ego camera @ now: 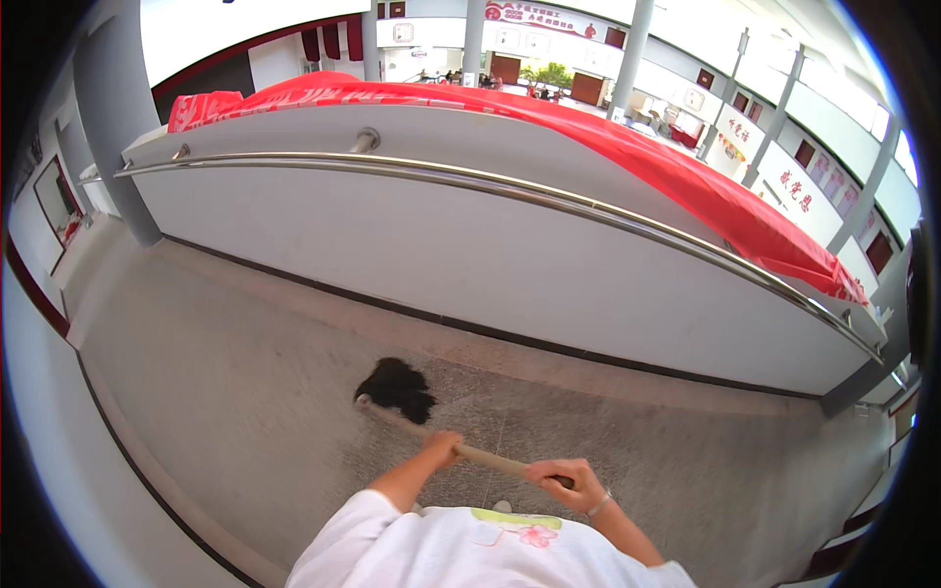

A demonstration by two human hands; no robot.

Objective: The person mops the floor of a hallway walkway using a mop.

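Observation:
A mop's wooden handle point(489, 459) slants across in front of my body. My left hand point(443, 447) grips it partway along its shaft. Around the top end, close to the dark tip, my right hand point(570, 481) is closed; a bracelet circles that wrist. The black mop head point(397, 388) lies spread on the grey speckled floor point(242, 367), ahead of me and a little to the left. Darker, wet-looking floor surrounds the mop head and reaches back toward my feet.
Ahead runs a low white wall point(441, 242) with a steel handrail point(470, 175) and a red cloth banner point(662, 169) draped along its top. Grey columns point(117, 125) stand at both ends. A white wall point(44, 411) bounds the left. Steps point(845, 544) show at lower right.

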